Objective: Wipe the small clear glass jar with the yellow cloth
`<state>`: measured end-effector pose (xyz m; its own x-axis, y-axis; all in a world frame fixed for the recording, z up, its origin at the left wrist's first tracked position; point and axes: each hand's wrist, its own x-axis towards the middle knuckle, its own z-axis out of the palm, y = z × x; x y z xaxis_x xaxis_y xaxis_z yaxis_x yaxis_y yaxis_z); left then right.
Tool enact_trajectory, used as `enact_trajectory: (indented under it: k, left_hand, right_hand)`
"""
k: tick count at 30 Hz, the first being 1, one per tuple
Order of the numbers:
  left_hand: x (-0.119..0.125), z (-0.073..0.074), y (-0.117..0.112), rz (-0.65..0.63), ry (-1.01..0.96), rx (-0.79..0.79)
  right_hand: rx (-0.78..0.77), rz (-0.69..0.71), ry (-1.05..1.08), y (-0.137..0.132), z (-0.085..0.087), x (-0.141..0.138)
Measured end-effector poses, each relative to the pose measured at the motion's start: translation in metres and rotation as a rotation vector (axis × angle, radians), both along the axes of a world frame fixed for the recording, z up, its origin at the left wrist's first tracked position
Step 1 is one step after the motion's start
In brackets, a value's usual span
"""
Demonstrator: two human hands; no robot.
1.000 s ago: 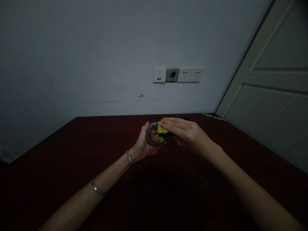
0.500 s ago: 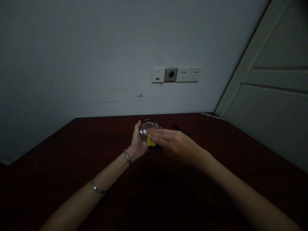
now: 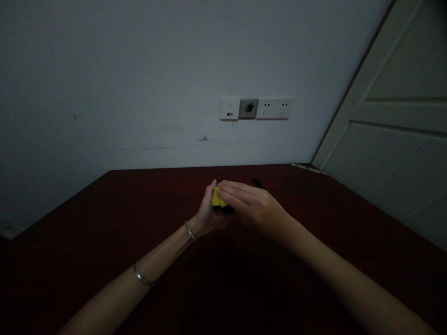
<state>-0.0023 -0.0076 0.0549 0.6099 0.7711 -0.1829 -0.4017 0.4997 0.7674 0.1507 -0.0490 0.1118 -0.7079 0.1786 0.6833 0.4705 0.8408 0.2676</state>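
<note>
My left hand (image 3: 207,210) is closed around a round, shiny, shallow dish (image 3: 220,184). Only a sliver of that dish shows, as the cloth and fingers cover it. Whether it is glass or metal I cannot tell. My right hand (image 3: 253,202) presses a yellow cloth with a black edge (image 3: 219,200) against the dish, its fingers laid together over the top. Both hands meet above the dark red table (image 3: 157,200), and two silver bracelets (image 3: 189,230) ring my left wrist and forearm.
Behind my right hand a small black object (image 3: 258,183) lies on the table. A white wall with sockets (image 3: 272,108) rises at the back edge. On the right stands a pale panelled door (image 3: 394,116), with a narrow printed strip (image 3: 309,168) near the table's far corner.
The dish has tilted or turned, so its open round face no longer shows. My left hand has shifted slightly right, and the cloth has moved slightly up with my right fingers.
</note>
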Motion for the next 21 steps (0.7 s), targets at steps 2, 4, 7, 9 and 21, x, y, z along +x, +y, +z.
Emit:
enact_trajectory:
  k: [2,4,7,9,21]
  left_hand:
    - [0.0,0.0,0.001,0.014,-0.006,-0.034]
    - [-0.001,0.001,0.003,0.036,-0.024,-0.07]
    - [-0.004,0.003,0.004,0.107,-0.074,-0.065]
    - [-0.005,0.005,0.005,0.164,-0.095,-0.071]
    - [0.004,0.01,-0.003,0.185,-0.098,-0.133]
  right_hand:
    - [0.016,-0.031,0.02,0.006,-0.002,0.007]
    - [0.029,-0.053,0.027,0.011,-0.003,0.012]
    - [0.039,-0.044,0.009,0.013,-0.003,0.014]
    - [0.029,-0.016,-0.009,0.01,-0.004,0.011]
    - [0.051,0.011,0.064,0.004,-0.015,-0.003]
